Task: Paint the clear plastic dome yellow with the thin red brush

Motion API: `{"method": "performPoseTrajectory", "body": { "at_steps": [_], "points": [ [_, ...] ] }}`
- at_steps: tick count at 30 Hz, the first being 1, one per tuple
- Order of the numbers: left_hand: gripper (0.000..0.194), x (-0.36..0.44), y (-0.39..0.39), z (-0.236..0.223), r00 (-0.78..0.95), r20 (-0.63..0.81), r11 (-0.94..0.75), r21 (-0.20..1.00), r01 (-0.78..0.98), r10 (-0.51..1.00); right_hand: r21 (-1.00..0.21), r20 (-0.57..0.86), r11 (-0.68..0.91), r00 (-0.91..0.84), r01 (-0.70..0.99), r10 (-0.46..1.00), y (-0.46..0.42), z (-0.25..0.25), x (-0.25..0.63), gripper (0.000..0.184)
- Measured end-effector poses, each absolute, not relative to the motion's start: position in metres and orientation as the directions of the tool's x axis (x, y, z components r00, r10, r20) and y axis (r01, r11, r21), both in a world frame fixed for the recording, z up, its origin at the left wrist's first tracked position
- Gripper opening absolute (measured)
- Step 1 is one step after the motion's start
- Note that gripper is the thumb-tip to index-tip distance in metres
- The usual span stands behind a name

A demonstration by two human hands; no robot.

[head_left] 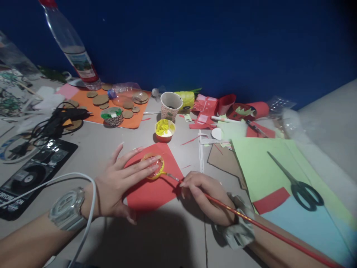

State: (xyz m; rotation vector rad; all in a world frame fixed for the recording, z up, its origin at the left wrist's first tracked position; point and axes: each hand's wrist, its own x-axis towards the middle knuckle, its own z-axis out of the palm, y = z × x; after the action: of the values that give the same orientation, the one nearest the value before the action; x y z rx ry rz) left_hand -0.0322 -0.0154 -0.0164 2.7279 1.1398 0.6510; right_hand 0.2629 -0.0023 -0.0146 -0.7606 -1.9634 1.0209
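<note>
Head view shows the right hand (208,197) pinching a slim red brush (264,226) between thumb and fingers just behind its metal collar, so that the bristles stick out ahead of the grip, to its left, and most of the handle trails behind. The brush's long axis slants across the lower right: its yellow-coated tip points left and slightly away from the person, while the handle passes over the wrist and leaves the frame at the bottom right corner. The tip touches the right side of the yellow rim on a disc (162,167), which lies flat on red paper (156,197), near the pinch and to its left. The left hand (119,182) is spread, with its longer fingers laid across the disc, pointing right, and its thumb held apart near the paper's closest edge. Whether that thumb touches the table (195,238) I cannot tell. Just beyond the red paper sits a tub of yellow paint (164,128), with a printed cup (170,109) upright close behind it. Scissors (306,193) lie well to the right, their blades pointing up and left over green paper (251,163).
</note>
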Motion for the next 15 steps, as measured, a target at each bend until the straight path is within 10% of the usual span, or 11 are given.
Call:
{"method": "performPoseTrajectory", "body": {
  "at_steps": [15],
  "points": [
    [0.098, -0.042, -0.006, -0.015, 0.721, 0.256, -0.762, 0.301, 0.574, 0.644, -0.879, 0.404, 0.477, -0.510, 0.013, 0.759, 0.001, -0.019, 0.264, 0.022]
  ]
}}
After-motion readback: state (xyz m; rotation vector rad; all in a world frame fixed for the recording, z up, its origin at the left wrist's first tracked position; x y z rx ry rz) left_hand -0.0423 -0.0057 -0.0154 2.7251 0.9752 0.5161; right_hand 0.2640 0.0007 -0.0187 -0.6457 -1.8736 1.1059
